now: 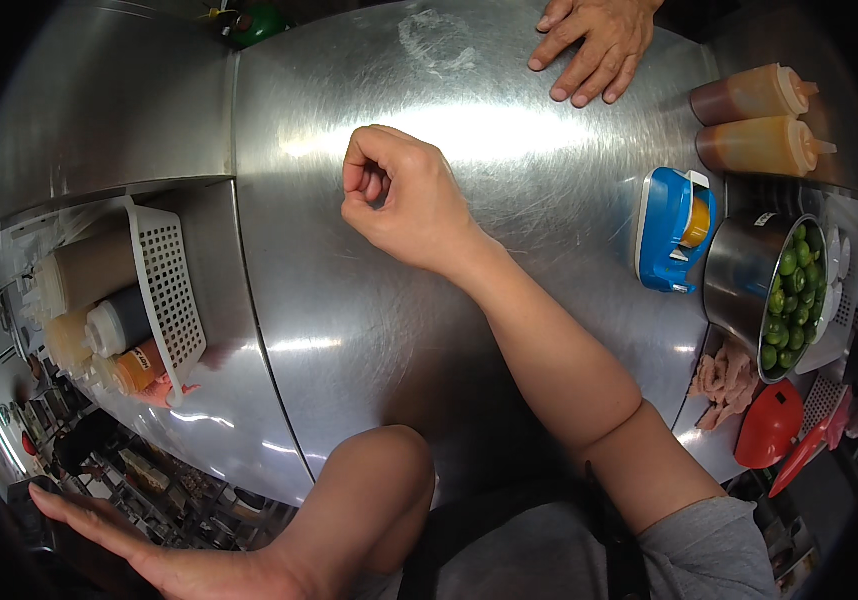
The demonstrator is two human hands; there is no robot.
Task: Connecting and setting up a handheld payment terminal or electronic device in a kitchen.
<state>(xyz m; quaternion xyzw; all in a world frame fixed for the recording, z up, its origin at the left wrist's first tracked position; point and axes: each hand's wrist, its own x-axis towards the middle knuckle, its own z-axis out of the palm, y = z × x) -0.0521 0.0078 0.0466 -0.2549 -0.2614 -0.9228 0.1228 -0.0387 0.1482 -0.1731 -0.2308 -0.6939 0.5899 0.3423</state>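
A single head-worn fisheye view looks steeply down from above the person onto a stainless steel counter (pixel 369 320), close enough that the person's own forearms enter from the lower edge and the right hand (pixel 401 200) sits near the middle of the frame. The view faces forward across the counter, whose far edge lies at the top, where another person's hand (pixel 594 45) rests. The wide lens bends the counter seams and crowds a white basket (pixel 171 290) left and a steel pot of limes (pixel 749 280) right toward the dark rim.
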